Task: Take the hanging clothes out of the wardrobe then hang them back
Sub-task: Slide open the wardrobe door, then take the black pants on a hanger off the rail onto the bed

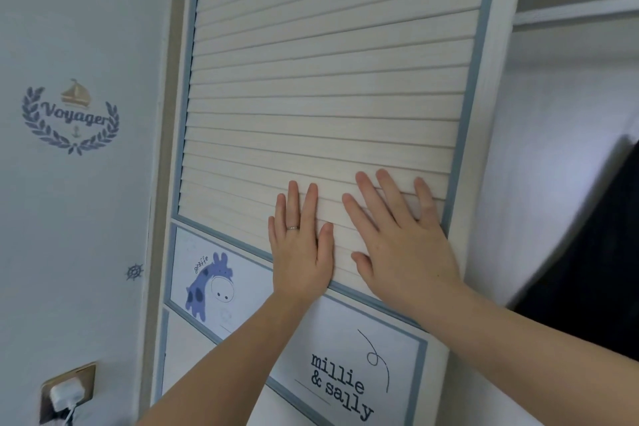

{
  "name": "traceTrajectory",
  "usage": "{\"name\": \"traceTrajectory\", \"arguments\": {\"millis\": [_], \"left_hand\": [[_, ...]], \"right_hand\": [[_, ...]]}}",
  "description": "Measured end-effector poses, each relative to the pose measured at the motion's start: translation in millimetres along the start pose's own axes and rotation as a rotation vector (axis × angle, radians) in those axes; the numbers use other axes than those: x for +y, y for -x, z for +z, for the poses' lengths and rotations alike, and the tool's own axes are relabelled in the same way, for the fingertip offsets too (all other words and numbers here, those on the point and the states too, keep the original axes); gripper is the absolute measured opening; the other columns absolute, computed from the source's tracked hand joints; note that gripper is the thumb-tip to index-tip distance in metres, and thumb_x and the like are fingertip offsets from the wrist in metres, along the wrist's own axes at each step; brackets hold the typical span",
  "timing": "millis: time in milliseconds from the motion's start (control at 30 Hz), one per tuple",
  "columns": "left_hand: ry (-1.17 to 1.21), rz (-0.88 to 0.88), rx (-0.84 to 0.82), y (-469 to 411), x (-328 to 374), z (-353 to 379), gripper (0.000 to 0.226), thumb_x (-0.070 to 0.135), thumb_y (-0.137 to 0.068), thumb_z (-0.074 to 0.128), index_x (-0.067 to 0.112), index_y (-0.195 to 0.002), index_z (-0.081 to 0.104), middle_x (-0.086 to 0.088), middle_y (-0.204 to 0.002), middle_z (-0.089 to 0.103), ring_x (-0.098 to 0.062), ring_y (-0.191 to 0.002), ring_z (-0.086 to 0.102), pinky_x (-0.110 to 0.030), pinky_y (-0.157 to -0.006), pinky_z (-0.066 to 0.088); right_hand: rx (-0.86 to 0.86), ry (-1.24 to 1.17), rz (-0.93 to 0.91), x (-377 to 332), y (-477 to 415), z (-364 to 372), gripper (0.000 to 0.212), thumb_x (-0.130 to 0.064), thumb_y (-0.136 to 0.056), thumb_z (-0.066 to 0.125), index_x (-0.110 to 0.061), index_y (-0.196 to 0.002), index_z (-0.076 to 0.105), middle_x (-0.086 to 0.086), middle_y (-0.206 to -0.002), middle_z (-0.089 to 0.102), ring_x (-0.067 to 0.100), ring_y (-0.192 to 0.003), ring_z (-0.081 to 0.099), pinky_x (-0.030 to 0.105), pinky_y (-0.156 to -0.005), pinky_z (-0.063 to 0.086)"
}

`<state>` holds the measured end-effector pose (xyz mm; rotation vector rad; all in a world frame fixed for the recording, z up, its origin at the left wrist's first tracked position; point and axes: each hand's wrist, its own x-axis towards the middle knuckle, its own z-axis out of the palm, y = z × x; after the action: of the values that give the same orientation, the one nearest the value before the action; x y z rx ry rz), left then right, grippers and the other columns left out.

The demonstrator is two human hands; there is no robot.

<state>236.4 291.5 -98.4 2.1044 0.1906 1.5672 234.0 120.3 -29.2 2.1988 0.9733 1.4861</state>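
While left hand (301, 249) and right hand (408, 245) pressed straight, spread fingers (370, 195) on the louvred wardrobe door (328, 79), its edge just beside them risked pinching.

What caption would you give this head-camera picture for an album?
Left hand and right hand lie flat, fingers straight, on the slatted wardrobe door above its giraffe picture.

The left forearm (238, 360) and right forearm (525, 332), both bare, reach up and forward side by side. The left hand (300, 252) is held flat, fingers (308, 204) straight and close together (a ring (292, 227) on one). The right hand (408, 245), just beside it, is flat too, fingers spread wider.
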Motion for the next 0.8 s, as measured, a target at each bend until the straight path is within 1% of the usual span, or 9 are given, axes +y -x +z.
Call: {"name": "traceTrajectory", "arguments": {"millis": [200, 433, 567, 667, 733, 800], "left_hand": [[-0.002, 0.005, 0.008, -4.7, -12.3, -2.5, 0.057, 0.047, -0.102, 0.015, 0.040, -0.158, 0.002, 0.014, -0.166, -0.011, -0.011, -0.152, -0.013, -0.050, -0.123, 0.002], [-0.004, 0.001, 0.014, -8.6, -20.4, -4.6, 0.057, 0.047, -0.102, 0.016, 0.041, -0.157, 0.002, 0.014, -0.166, -0.010, -0.011, -0.152, -0.012, -0.051, -0.123, 0.004], [-0.014, 0.000, 0.015, -11.1, -24.7, -5.8, 0.057, 0.046, -0.102, 0.017, 0.040, -0.157, 0.003, 0.013, -0.166, -0.009, -0.012, -0.152, -0.011, -0.052, -0.123, 0.006], [-0.026, 0.007, 0.014, -12.7, -27.8, -7.5, 0.057, 0.047, -0.102, 0.017, 0.039, -0.158, 0.004, 0.012, -0.166, -0.008, -0.012, -0.153, -0.011, -0.052, -0.122, 0.008], [-0.039, 0.010, 0.002, -13.0, -28.2, -9.9, 0.058, 0.048, -0.102, 0.017, 0.039, -0.158, 0.004, 0.012, -0.166, -0.008, -0.013, -0.153, -0.010, -0.052, -0.122, 0.009], [-0.055, 0.006, -0.024, -12.5, -26.3, -14.2, 0.059, 0.049, -0.101, 0.018, 0.039, -0.158, 0.005, 0.012, -0.166, -0.008, -0.012, -0.152, -0.010, -0.050, -0.123, 0.008]], "right_hand": [[0.007, 0.001, -0.009, -8.7, -8.9, 3.5, 0.079, -0.054, -0.091, 0.048, -0.018, -0.156, 0.020, 0.011, -0.165, 0.002, 0.033, -0.151, 0.001, 0.061, -0.117, -0.006], [0.009, 0.011, -0.017, -15.8, -15.4, 6.7, 0.080, -0.054, -0.093, 0.043, -0.018, -0.157, 0.012, 0.012, -0.164, -0.005, 0.034, -0.151, -0.005, 0.061, -0.115, -0.010], [0.016, 0.008, -0.021, -18.9, -18.8, 7.9, 0.079, -0.053, -0.093, 0.042, -0.018, -0.157, 0.012, 0.012, -0.164, -0.005, 0.034, -0.151, -0.005, 0.061, -0.114, -0.012], [0.011, 0.014, -0.021, -21.6, -21.4, 9.0, 0.080, -0.054, -0.094, 0.040, -0.018, -0.158, 0.009, 0.013, -0.164, -0.009, 0.035, -0.150, -0.008, 0.062, -0.114, -0.011], [0.007, 0.002, -0.019, -21.7, -21.8, 8.1, 0.080, -0.054, -0.093, 0.042, -0.018, -0.158, 0.010, 0.013, -0.164, -0.008, 0.035, -0.150, -0.007, 0.062, -0.115, -0.010], [0.005, -0.023, -0.023, -20.9, -21.5, 5.2, 0.080, -0.053, -0.092, 0.046, -0.017, -0.157, 0.016, 0.013, -0.164, -0.002, 0.035, -0.151, -0.003, 0.062, -0.116, -0.008]]}}
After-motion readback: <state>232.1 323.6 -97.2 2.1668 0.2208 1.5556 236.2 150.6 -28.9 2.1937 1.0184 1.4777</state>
